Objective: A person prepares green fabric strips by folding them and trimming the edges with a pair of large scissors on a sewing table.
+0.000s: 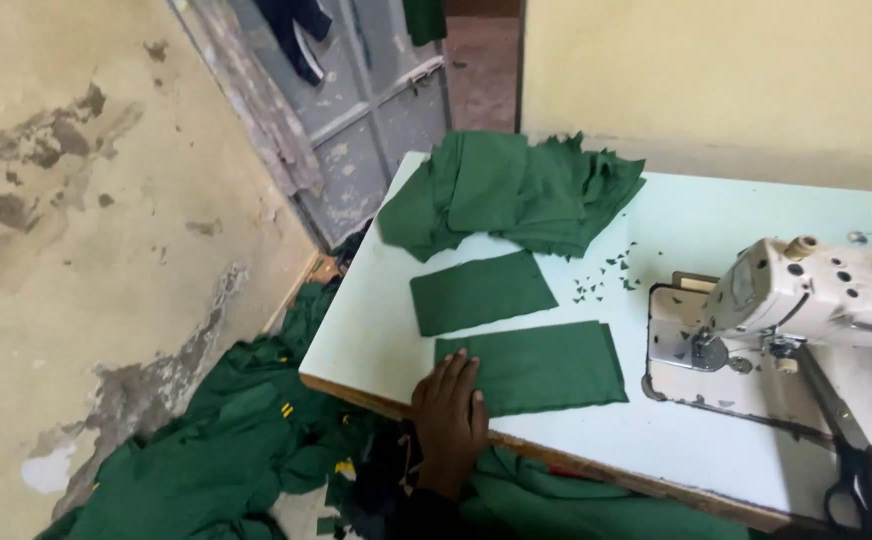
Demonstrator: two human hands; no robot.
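My left hand (pixel 448 412) lies flat, palm down, on the left end of a green rectangular cloth piece (pixel 546 365) near the front edge of the pale table (pixel 376 320). Its fingers are stretched out and grip nothing. A second green cloth piece (pixel 481 290) lies just beyond the first. Further back sits a loose stack of green cut pieces (pixel 516 190). My right hand is out of view.
A white sewing machine (pixel 816 290) stands at the right of the table, with black-handled scissors (pixel 861 470) in front of it. Small green scraps (pixel 606 272) dot the tabletop. Green garments (pixel 226 450) are heaped on the floor at left, below a stained wall and a grey door (pixel 366 110).
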